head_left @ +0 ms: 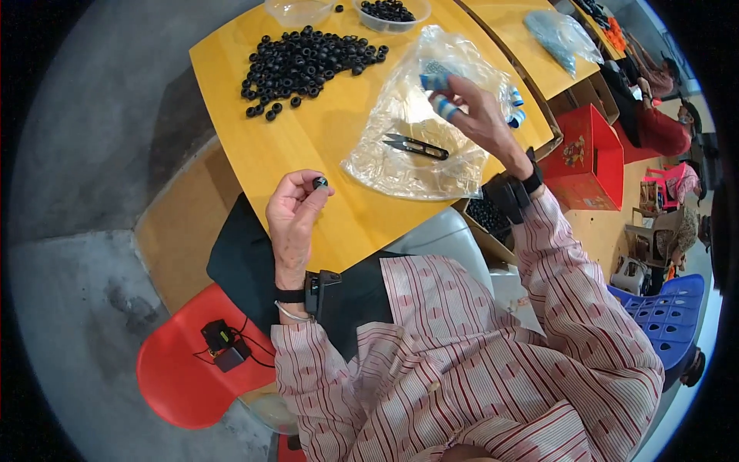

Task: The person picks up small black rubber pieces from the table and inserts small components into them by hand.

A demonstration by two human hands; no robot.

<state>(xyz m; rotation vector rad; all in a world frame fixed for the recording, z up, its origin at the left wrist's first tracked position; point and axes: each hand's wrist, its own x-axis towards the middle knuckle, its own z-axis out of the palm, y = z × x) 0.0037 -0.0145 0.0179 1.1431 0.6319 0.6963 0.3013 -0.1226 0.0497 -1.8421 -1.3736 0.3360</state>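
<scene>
You're pinching a black bead [320, 183] in your left hand [293, 219] by the table [327, 131] edge, bare surface opening ahead toward the bead pile [308, 65], while your right hand [481, 115], its grip unclear, is hovering where a plastic bag [385, 171] and thread snips [433, 149] are crowding.

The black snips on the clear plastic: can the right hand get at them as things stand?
Likely yes: the snips lie uncovered on the clear plastic, close by the right hand, and nothing visible stands between them.

Pale red-striped shirt [493, 377] — black wrist straps [290, 296], silvery bracelet [292, 314] — blue-banded right fingers [444, 107].
</scene>
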